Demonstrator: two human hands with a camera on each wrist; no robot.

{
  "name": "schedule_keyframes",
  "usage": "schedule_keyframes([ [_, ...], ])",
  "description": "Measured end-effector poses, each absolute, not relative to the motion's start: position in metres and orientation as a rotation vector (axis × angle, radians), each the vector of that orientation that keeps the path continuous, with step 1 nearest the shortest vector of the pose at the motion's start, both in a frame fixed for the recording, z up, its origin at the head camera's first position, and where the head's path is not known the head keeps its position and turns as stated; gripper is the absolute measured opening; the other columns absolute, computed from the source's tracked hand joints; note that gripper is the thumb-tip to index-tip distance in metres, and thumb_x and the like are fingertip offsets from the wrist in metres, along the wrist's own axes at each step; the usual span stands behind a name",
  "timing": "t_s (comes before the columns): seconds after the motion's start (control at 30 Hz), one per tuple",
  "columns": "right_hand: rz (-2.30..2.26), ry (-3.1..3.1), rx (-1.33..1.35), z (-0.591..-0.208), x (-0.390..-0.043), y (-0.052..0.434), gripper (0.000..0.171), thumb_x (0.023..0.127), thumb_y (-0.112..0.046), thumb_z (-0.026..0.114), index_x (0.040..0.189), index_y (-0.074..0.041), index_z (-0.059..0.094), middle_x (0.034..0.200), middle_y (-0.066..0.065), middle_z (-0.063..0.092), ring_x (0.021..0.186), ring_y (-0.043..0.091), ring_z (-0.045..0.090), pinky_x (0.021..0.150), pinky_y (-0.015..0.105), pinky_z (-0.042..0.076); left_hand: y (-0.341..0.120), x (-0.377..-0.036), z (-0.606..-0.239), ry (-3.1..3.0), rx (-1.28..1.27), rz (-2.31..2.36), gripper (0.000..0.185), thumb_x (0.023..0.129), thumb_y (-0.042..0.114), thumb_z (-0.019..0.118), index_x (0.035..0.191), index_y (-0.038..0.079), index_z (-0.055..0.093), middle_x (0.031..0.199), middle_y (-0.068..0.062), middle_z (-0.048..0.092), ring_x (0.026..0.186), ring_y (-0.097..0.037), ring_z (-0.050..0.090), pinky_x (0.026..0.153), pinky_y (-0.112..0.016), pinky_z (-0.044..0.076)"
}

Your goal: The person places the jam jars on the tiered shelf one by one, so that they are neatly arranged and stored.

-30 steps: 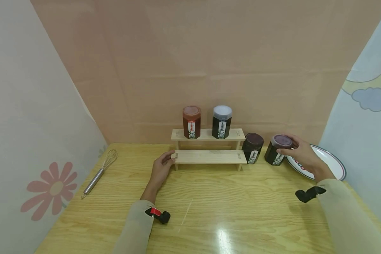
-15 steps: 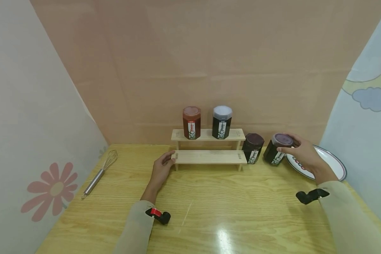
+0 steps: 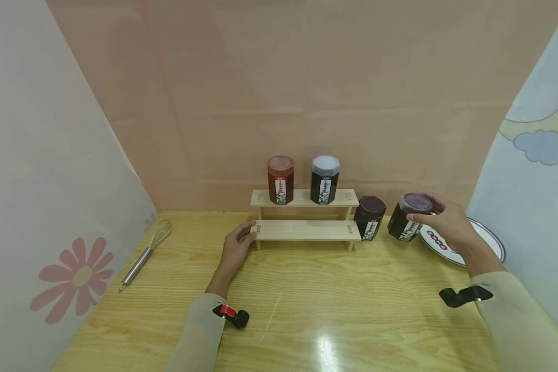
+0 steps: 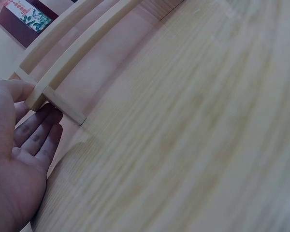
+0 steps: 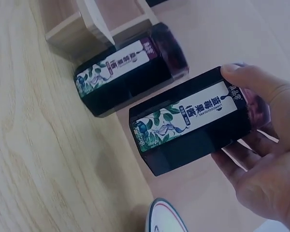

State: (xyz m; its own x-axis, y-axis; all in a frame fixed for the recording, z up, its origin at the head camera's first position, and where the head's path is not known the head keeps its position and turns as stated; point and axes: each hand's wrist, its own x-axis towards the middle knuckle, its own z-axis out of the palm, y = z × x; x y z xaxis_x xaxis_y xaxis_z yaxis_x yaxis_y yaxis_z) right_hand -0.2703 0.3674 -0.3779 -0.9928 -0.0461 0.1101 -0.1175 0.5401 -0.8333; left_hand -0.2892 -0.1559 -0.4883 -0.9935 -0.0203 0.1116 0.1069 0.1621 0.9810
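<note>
The right hand point(image 3: 446, 223) pinches the dark purple-lidded hexagonal jam jar point(image 3: 410, 217) by its lid, tilted, right of the 2-tier wooden rack point(image 3: 305, 229). The left hand's point(image 3: 236, 247) relaxed fingers steady the rack. A lid-only grip risks slipping onto the neighbouring dark jar point(image 3: 369, 217).

- From the head view we look forward and down, from some way back, over the whole tabletop point(image 3: 307, 289) toward the back wall.
- Our left wrist view sits low and close, facing the wooden rack point(image 4: 63, 104) end.
- Our right wrist view looks close at two dark jars point(image 5: 193, 123); it shares them and the rack with the head view.
</note>
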Motion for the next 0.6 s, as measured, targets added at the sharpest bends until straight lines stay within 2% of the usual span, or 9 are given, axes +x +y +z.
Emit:
schedule_keyframes([
  [0.33,1.499,-2.642,0.197,-0.365,-0.252,0.353,0.073,0.096,-0.020,0.076,0.158,-0.018,0.039,0.127,-0.027,0.052,0.113,-0.019,0.050,0.083,0.006,0.050,-0.156,-0.289,-0.487,-2.322,-0.066,-1.981,0.035,0.103,0.021,0.065,0.138,0.019,0.066,0.149,-0.007,0.059,0.140,-0.026,0.054,0.116,-0.046,0.048],
  [0.5,1.543,-2.628,0.255,-0.357,-0.244,0.331,0.067,0.095,-0.017,0.076,0.154,-0.017,0.044,0.123,-0.023,0.059,0.108,-0.013,0.060,0.080,0.011,0.053,-0.156,-0.289,-0.488,-2.324,-0.087,-1.965,0.037,0.103,0.020,0.064,0.140,0.017,0.065,0.151,-0.009,0.057,0.141,-0.028,0.053,0.115,-0.046,0.048],
  [0.6,1.615,-2.598,0.288,-0.353,-0.241,0.313,0.067,0.093,-0.014,0.078,0.152,-0.014,0.047,0.122,-0.018,0.062,0.108,-0.007,0.063,0.085,0.011,0.054,-0.155,-0.289,-0.488,-2.319,-0.102,-1.962,0.038,0.103,0.019,0.064,0.141,0.016,0.064,0.151,-0.010,0.058,0.140,-0.028,0.054,0.115,-0.045,0.048],
])
